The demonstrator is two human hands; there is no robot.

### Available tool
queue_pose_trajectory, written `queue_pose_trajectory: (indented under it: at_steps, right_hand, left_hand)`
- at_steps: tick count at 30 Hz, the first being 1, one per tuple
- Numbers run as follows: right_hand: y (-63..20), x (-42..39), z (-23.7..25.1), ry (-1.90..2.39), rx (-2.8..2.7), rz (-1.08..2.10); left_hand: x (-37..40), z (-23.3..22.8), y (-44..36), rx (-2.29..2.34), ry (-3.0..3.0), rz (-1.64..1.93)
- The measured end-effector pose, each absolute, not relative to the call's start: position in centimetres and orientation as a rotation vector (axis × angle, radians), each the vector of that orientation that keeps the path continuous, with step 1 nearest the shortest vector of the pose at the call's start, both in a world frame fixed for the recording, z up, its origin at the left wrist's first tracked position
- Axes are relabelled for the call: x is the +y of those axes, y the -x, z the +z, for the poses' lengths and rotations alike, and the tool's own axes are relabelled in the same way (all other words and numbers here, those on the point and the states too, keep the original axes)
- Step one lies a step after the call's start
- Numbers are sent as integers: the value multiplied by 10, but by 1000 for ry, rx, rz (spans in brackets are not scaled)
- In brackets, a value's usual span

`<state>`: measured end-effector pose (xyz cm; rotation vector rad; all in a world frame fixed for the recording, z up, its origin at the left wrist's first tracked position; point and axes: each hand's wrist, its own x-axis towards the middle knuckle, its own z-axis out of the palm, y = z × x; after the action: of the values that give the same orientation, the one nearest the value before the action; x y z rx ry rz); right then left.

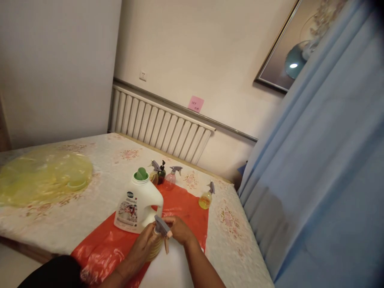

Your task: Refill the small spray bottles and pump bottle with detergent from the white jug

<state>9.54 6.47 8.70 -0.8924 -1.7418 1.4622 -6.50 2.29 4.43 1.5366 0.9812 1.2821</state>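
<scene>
A big bed (90,224) with a flowery cover is filling the lower left of the view. A blue curtain (324,180) is hanging down just past the bed's right side. A white radiator (159,126) is standing against the wall behind the bed, with a pink note (196,103) sticking on the wall just above it. A picture frame (288,56) is hanging on the wall, high above the bed. A yellow plastic bag (42,178) is lying on the far left part of the bed. A red plastic sheet (180,208) is spreading over the near part of the bed.

A white jug (136,202) with a green cap is standing on the red sheet, upright. Behind the jug, at the far edge of the bed, a dark bottle (161,173) and a pink spray bottle (171,178) are standing close together. A yellow spray bottle (206,197) is standing alone nearer the bed's right edge.

In front of the jug, just beside it, two hands are holding a small spray bottle (159,236) over the sheet. The left hand (141,250) is curling around the bottle's yellow body. The right hand (179,230) is closing its fingers on the gray sprayer top.
</scene>
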Motion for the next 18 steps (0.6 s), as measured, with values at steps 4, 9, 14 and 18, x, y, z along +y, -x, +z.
queue_pose_trajectory:
  at_steps: [4,9,14,18]
  right_hand:
    - [-93,66,83,932,-1718,1414]
    - [-88,62,76,994,-1630,1321]
    - [-81,53,69,1047,-1524,1246]
    - [-72,44,63,1085,-1393,1183]
  left_hand:
    - [24,37,65,1011,-1505,1303]
    - [24,28,64,1039,-1493,1317]
    - [23,27,64,1029,-1472,1385]
    - [26,20,61,996,-1464,1441]
